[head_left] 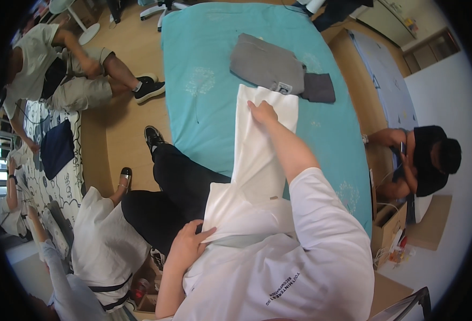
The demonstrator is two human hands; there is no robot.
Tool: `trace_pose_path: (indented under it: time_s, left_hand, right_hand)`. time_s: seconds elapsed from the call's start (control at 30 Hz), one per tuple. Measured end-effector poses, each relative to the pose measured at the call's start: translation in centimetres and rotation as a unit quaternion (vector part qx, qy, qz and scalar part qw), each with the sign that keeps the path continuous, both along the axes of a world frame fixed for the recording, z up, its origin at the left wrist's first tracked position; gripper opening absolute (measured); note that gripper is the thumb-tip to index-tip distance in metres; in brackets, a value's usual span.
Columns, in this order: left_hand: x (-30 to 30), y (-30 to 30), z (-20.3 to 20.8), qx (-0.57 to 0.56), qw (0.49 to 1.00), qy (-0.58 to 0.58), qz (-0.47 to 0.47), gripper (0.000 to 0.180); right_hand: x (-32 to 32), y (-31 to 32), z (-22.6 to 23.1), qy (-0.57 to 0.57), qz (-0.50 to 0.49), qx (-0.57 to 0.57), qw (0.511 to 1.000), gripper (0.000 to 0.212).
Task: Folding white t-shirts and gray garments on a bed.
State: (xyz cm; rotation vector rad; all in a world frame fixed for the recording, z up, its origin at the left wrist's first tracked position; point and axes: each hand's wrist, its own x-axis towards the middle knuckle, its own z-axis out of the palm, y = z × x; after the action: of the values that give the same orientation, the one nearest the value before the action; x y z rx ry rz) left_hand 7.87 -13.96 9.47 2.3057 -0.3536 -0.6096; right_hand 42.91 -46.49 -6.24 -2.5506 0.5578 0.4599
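Observation:
A long white garment [260, 152] lies stretched from my body out over a turquoise bed sheet [204, 69]. My right hand [262, 112] is flat on its far end, pressing the cloth down near the top edge. My left hand [189, 241] grips the near end of the same white garment close to my waist, fingers closed over a fold. Just beyond the far end lies a folded grey garment [268, 64] with a darker grey piece [319, 87] next to it.
A person in black trousers [177, 187] stands close at my left, against the bed. Another person sits on the wooden floor [123, 134] at upper left. A person in black [428, 160] crouches at the right by a cardboard box [388, 227].

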Motion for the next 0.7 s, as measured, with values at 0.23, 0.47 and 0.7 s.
trace_pose_path:
  time_s: [0.23,0.47,0.7]
  left_hand:
    - [1.4,0.5,-1.1,-0.039,0.998,0.046,0.035,0.046]
    - [2.2,0.3,-1.8,-0.060,0.995,0.061,0.047,0.044]
    - [2.0,0.5,-1.7,-0.039,0.998,0.029,0.028,0.045]
  right_hand:
    - [2.5,0.3,-5.7,-0.025,-0.024,-0.043,0.998,0.048]
    - [1.7,0.0,-4.3,-0.242,0.000,-0.006,0.970,0.029]
    - [2.8,2.9,-4.0,-0.301,0.074,0.046,0.950,0.027]
